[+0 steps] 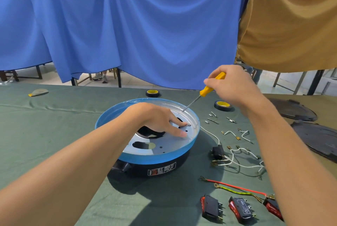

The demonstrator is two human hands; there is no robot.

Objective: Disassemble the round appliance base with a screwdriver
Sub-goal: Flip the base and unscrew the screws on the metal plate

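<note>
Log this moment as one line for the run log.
left hand fingers on screw in base | right hand holds screwdriver, tip raised

Probably a workshop hall: cloth-covered worktable (54,134), hung blue sheet (127,25) as divider, plain tables (291,81) behind.

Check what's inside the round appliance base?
Inside the round appliance base: a silver metal plate with dark cutouts and small holes, left hand pressing on it. Below the plate is hidden.
</note>
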